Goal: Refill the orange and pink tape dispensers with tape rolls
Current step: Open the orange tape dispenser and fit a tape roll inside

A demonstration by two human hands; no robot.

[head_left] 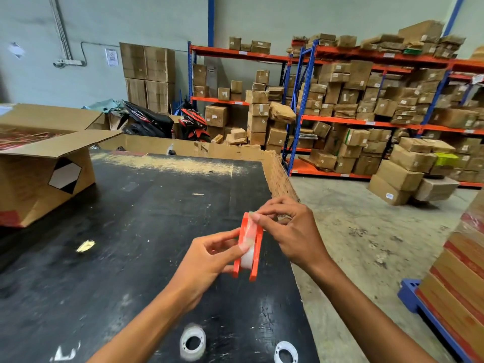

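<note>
Lying at the near edge of the black worktop [110, 231] are two clear tape rolls, one roll [192, 343] left and a second roll [286, 351] just right of it, apart from each other. Above them, held off the worktop between both hands, is the orange dispenser [248, 247], standing on end with a white tape roll [248, 258] seated between its side plates. The left hand [207, 260] grips the dispenser's near half, thumb and fingers [242, 248] closed on its left side and over the roll. The right hand [293, 231] pinches at the dispenser's far top end, its fingers [258, 217] closed together on what looks like the tape's loose end, though blur hides the detail. A scrap of paper [85, 245] lies on the worktop to the left. Farther left sits an open cardboard box [44, 176]. Beyond the worktop's far edge stand parked scooters [167, 121] and orange-and-blue shelves [366, 121] packed with cartons.
</note>
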